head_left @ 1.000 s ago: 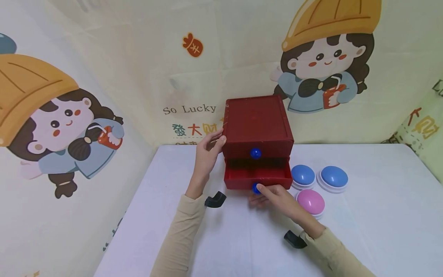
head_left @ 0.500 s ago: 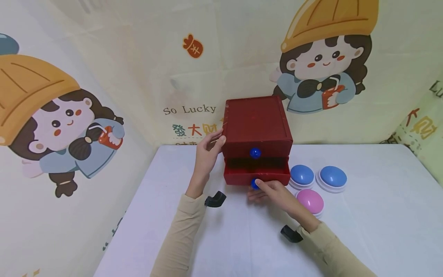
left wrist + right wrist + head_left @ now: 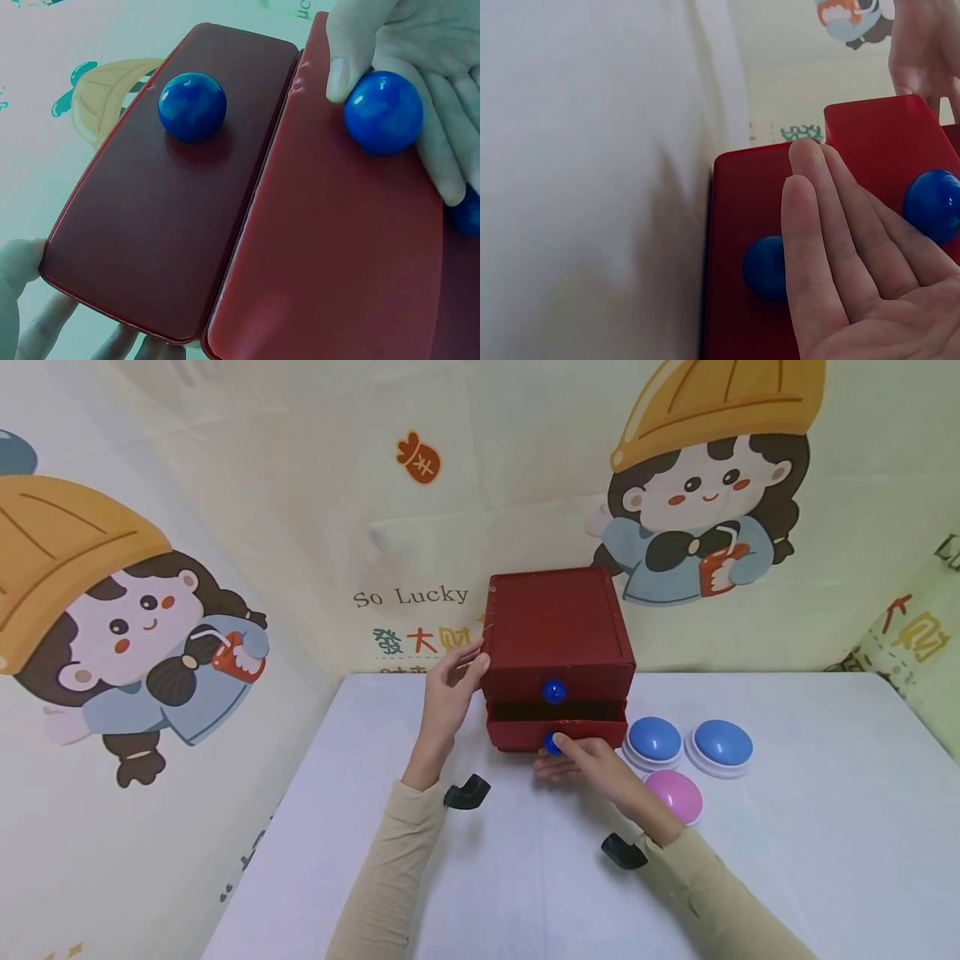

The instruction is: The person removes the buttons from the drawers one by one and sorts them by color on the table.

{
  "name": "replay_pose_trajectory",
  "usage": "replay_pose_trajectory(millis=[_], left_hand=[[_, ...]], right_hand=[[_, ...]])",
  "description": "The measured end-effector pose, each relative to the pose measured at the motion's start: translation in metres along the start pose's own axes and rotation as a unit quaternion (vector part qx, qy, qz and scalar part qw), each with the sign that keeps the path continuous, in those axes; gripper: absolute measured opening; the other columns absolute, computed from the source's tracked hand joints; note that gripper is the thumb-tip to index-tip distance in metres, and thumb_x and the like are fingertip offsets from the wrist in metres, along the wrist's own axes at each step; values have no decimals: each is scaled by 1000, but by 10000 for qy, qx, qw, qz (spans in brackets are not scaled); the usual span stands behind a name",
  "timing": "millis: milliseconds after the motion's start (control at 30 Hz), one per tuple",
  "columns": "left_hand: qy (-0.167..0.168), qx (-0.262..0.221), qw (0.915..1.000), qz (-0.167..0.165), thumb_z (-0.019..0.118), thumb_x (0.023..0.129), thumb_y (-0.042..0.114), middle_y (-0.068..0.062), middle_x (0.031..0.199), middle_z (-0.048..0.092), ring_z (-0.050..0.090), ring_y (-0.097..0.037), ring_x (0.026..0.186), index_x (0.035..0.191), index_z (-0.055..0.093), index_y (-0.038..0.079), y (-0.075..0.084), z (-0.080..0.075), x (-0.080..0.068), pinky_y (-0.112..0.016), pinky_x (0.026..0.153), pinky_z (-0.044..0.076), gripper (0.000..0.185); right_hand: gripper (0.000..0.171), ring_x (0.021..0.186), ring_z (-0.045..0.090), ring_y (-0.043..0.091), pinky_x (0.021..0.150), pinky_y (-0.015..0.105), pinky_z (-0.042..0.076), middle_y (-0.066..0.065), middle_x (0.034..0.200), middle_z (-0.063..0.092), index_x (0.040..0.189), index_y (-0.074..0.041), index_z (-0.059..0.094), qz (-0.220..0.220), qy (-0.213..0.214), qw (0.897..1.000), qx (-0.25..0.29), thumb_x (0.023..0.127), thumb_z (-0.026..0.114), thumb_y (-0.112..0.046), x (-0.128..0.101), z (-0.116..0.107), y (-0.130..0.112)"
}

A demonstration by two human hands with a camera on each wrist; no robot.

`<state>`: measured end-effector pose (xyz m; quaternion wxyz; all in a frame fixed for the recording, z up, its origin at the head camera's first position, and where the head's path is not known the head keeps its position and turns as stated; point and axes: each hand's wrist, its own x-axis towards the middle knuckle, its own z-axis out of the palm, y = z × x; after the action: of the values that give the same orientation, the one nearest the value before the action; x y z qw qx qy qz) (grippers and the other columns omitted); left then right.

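A red drawer cabinet point(image 3: 555, 618) with blue ball knobs stands at the back of the white table. Its middle drawer point(image 3: 322, 247) juts out a little, leaving a dark gap under the top drawer point(image 3: 150, 217). My right hand point(image 3: 603, 770) pinches the middle drawer's knob point(image 3: 384, 112) between thumb and forefinger, the other fingers stretched straight below it. In the right wrist view those fingers partly cover the bottom drawer's knob point(image 3: 765, 268). Against the cabinet's left side rests my left hand point(image 3: 446, 706), thumb at the upper front corner and fingers spread along the side.
Two blue push buttons, one near point(image 3: 655, 739) and one farther right point(image 3: 723, 743), sit on white bases right of the cabinet. A pink button point(image 3: 675, 795) lies in front, partly behind my right wrist. A printed cloth wall point(image 3: 420, 527) rises behind the table point(image 3: 517, 877).
The middle drawer has slid back into the cabinet by a good part, and my right hand has moved inward with its knob. My left hand has stayed in place.
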<state>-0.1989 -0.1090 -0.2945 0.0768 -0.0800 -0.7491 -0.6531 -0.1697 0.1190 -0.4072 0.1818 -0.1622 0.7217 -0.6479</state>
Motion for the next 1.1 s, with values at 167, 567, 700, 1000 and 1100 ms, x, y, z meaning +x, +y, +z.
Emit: replay_pose_trajectory(millis=[167,567,700,1000,1100], left_hand=[[12,17,10000,4,62,98,21,-14,129,63,63,-26,115,136,60,7,0,0,-1,-36,94,55,40],[-4,-109,9999,57,62,98,19,-15,128,62,62,-24,115,136,59,6,-3,-1,-2,-32,94,55,40],[12,-88,9999,72,62,98,19,-15,127,63,62,-24,115,136,59,6,-3,-1,-3,-31,93,55,40],[-17,-98,9998,178,62,98,19,-16,128,62,62,-26,116,136,59,4,-3,1,-1,-34,95,55,41],[-12,-66,9998,169,62,99,19,-15,128,62,62,-26,115,136,59,5,-3,1,-1,-34,95,55,41]], right_hand=[[58,106,70,32,94,41,55,20,114,72,126,8,61,55,75,9999,54,106,41,-42,6,-1,1],[59,104,71,31,91,41,57,20,112,72,123,8,63,67,383,9992,109,106,42,-44,17,-2,2],[59,103,71,31,91,43,56,20,111,73,123,8,63,27,425,9990,110,105,42,-44,19,-2,2],[58,103,71,33,92,47,55,23,113,71,124,10,62,-106,481,9987,94,106,41,-41,23,-6,1],[59,104,71,32,94,49,54,23,114,71,125,9,62,-45,451,9989,142,106,41,-43,22,-6,1]])
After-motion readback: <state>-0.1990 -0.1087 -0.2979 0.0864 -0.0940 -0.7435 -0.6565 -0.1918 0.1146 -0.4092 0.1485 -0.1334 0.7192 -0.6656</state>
